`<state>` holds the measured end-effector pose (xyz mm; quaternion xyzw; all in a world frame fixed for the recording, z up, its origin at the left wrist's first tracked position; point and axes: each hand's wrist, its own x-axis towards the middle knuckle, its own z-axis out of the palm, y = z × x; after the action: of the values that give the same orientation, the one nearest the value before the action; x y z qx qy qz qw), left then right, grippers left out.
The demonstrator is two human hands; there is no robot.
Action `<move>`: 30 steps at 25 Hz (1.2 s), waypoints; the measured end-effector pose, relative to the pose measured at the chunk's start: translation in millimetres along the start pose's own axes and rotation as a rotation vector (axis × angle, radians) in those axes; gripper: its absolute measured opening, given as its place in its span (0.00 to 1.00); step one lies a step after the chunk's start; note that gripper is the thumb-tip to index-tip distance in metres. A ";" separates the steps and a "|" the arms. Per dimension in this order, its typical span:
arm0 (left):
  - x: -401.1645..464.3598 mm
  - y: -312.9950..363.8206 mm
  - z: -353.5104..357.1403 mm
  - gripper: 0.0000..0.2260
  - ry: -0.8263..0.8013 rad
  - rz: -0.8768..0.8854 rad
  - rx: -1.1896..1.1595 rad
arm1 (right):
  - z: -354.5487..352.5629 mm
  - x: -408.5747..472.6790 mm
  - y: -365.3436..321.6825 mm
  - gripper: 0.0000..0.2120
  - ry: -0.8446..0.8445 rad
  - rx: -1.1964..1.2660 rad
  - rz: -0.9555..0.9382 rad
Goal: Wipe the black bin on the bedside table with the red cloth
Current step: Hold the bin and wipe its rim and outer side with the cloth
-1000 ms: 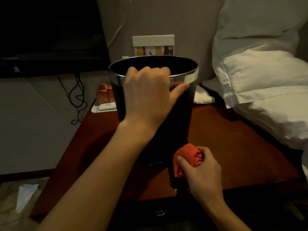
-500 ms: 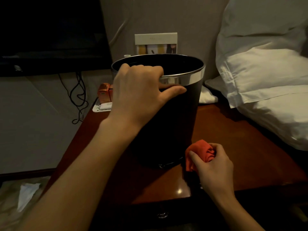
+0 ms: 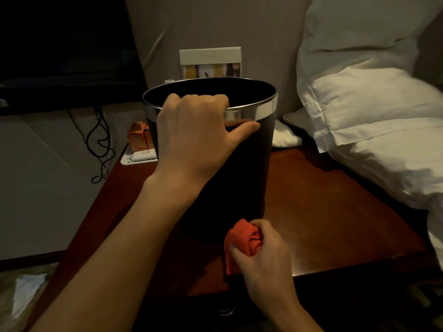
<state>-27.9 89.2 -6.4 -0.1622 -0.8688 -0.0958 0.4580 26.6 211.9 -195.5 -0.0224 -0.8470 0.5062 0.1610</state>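
The black bin [image 3: 249,168] with a shiny silver rim stands upright on the dark wooden bedside table [image 3: 335,212]. My left hand [image 3: 196,140] grips the near rim, fingers hooked inside and thumb pressed flat on the outer wall. My right hand [image 3: 266,255] holds the bunched red cloth [image 3: 242,240] low against the bin's base at the front right, close to the table's front edge. The bin's lower front is in deep shadow.
White pillows [image 3: 374,121] crowd the table's right side. Behind the bin stand a framed card [image 3: 211,61], orange boxes [image 3: 140,137] and a white tray [image 3: 139,158]. Black cables [image 3: 98,142] hang at the left wall. Crumpled paper [image 3: 26,288] lies on the floor.
My right hand with the cloth shifted right along the bin's base, then came back left and nearer. My left hand kept its grip on the rim.
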 end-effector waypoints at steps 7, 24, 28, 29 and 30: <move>-1.7 -0.8 1.6 0.20 0.053 0.004 -0.017 | 1.3 0.7 3.1 0.27 -0.054 -0.193 -0.158; -1.1 -4.3 0.9 0.20 0.067 0.027 -0.005 | 22.4 -9.4 0.6 0.20 0.016 -0.370 -0.420; -1.9 -6.4 -1.6 0.19 0.033 0.048 -0.031 | 13.3 5.4 8.9 0.19 -0.005 -0.351 -0.371; -1.9 -6.9 -2.0 0.19 0.031 0.044 -0.028 | 3.2 11.1 16.5 0.18 0.011 -0.342 -0.329; -1.5 -6.6 -1.9 0.19 0.032 0.041 -0.024 | -9.0 19.6 24.7 0.18 0.026 -0.341 -0.275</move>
<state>-28.2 82.2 -6.6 -0.1838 -0.8567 -0.0993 0.4716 7.6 235.5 -208.0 0.0597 -0.9133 0.3284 0.2333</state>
